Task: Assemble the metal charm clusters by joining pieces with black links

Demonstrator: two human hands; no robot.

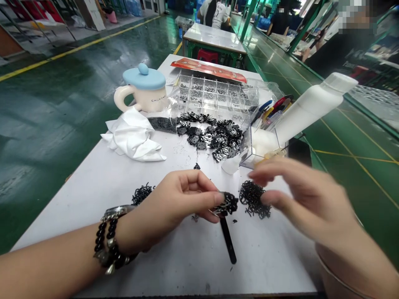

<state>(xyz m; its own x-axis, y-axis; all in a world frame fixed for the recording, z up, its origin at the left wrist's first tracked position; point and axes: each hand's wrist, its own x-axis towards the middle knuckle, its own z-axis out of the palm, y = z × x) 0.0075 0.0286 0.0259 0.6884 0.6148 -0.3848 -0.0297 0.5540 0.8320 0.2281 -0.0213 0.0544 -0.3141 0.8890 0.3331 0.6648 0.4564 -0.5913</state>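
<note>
Between thumb and fingers, my left hand [177,199] pinches a small black patterned part [229,203] above the white table [174,270]. A slim black tool, perhaps tweezers [229,245], lies just below it, its upper end hidden. My right hand [305,199], blurred, hovers with thumb and fingers apart and nothing visible between them. Nearest to it is a pile of small black hook-like pieces [254,199]. A similar black pile [142,193] sits partly behind my left wrist. Farther back, many shiny black parts [218,137] are heaped.
A lidded mug [146,93] and crumpled white tissue [132,135] stand at the left. Behind the heap is a clear compartment tray [215,93]. At the right are a clear box [262,143] with tools, a white bottle [314,106] and a small white bottle [231,165].
</note>
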